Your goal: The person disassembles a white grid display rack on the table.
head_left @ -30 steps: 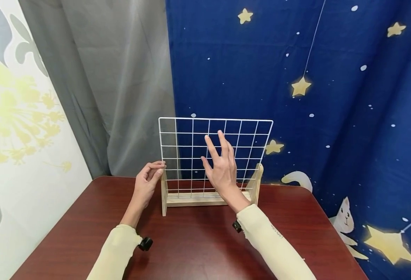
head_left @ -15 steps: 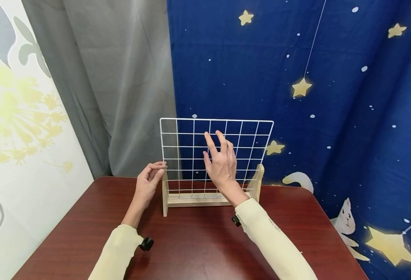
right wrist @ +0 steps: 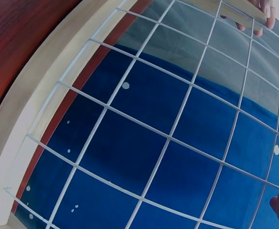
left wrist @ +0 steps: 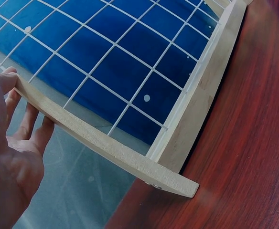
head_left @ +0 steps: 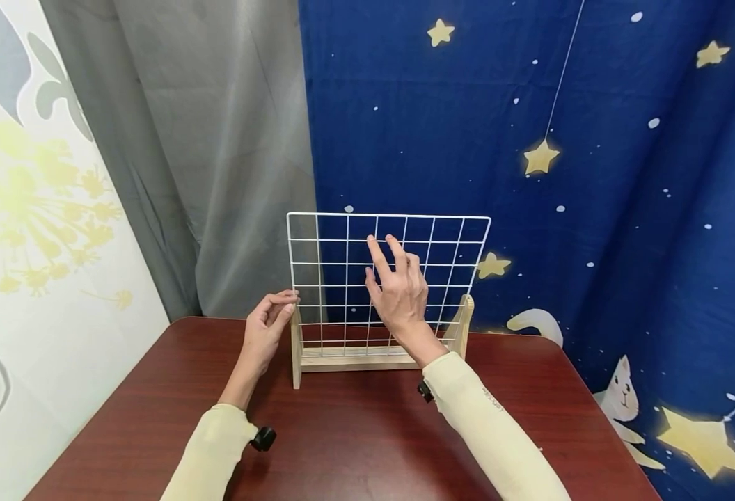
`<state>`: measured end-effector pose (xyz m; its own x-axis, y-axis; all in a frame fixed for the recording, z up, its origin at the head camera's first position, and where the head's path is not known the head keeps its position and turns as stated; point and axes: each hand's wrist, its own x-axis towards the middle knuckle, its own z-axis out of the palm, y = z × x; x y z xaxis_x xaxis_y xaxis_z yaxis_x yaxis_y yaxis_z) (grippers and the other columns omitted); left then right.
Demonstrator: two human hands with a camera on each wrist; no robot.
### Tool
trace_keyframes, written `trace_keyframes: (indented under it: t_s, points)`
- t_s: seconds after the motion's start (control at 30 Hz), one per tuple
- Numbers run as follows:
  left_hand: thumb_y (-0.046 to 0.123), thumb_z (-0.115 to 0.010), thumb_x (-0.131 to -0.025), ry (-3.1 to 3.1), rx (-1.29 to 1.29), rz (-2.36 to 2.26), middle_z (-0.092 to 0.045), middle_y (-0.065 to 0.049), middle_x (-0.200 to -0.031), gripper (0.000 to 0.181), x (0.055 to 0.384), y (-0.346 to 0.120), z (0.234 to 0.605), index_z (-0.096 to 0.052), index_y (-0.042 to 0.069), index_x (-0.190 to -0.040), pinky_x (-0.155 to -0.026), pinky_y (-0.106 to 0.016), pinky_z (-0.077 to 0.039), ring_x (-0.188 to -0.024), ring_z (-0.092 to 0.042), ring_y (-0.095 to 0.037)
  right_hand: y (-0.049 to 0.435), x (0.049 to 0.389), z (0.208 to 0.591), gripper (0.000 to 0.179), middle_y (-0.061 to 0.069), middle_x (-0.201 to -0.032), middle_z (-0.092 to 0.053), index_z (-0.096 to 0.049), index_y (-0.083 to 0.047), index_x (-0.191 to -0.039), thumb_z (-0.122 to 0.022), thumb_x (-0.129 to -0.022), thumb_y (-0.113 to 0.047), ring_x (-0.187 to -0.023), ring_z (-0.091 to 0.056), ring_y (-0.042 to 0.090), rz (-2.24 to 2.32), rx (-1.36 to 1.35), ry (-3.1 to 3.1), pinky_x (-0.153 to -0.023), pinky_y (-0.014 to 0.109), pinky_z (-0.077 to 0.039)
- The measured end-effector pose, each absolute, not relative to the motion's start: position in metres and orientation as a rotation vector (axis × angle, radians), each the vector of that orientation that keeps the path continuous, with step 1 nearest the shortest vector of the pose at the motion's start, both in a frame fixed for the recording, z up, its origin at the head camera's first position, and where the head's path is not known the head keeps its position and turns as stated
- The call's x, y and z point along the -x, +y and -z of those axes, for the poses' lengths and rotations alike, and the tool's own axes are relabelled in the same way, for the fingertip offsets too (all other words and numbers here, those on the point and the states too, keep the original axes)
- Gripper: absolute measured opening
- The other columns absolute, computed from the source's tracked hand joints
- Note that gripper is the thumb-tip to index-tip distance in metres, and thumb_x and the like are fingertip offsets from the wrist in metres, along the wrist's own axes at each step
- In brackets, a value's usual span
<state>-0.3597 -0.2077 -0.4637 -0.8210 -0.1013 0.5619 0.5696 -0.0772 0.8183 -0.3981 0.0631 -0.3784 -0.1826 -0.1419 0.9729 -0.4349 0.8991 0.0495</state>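
Note:
A white wire grid panel stands upright in a pale wooden stand, its lower edge along the stand's crossbar. My left hand pinches the top of the stand's left side piece, thumb on the near face and fingers beyond it. In front of the panel, right of its middle, is my right hand, back toward the head camera. Its index and middle fingers reach up over the upper wires, the thumb apart from them. The right wrist view catches only a dark part of that hand at its right edge.
The stand rests on a dark red wooden table, near the far edge. Behind hang a grey curtain and a blue star-patterned curtain. A small black camera sits on the left wrist, another on the right.
My right thumb and index finger have shifted slightly upward over the grid, and the spread between thumb and fingers has narrowed a little. The left hand keeps its hold; panel and stand stay put.

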Motion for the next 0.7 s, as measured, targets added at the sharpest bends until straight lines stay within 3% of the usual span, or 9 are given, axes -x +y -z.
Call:
trace_keyframes:
  t_s: [0.47,0.7]
  points:
    - [0.004,-0.066,-0.103,-1.732,0.472,1.954,-0.071,-0.003,-0.134,0.026,0.3574,-0.2059,0.4630,-0.063,-0.015,-0.122,-0.108,-0.018,-0.052,-0.126,-0.069,-0.008,0.0627,0.4040,0.3712,0.048,0.005,-0.135,-0.069,-0.069,-0.034,-0.140,-0.076,-0.093,-0.029,-0.087,-0.065,0.026,-0.302,-0.424,-1.626,-0.049,0.034,-0.058]
    - [0.003,-0.066,-0.103,-1.738,0.484,1.940,-0.071,-0.003,-0.133,0.025,0.3569,-0.2068,0.4652,-0.063,-0.014,-0.122,-0.108,-0.017,-0.052,-0.126,-0.068,-0.008,0.0646,0.4040,0.3715,0.048,0.006,-0.133,-0.069,-0.070,-0.034,-0.139,-0.077,-0.092,-0.029,-0.089,-0.066,0.027,-0.308,-0.440,-1.618,-0.050,0.035,-0.059]
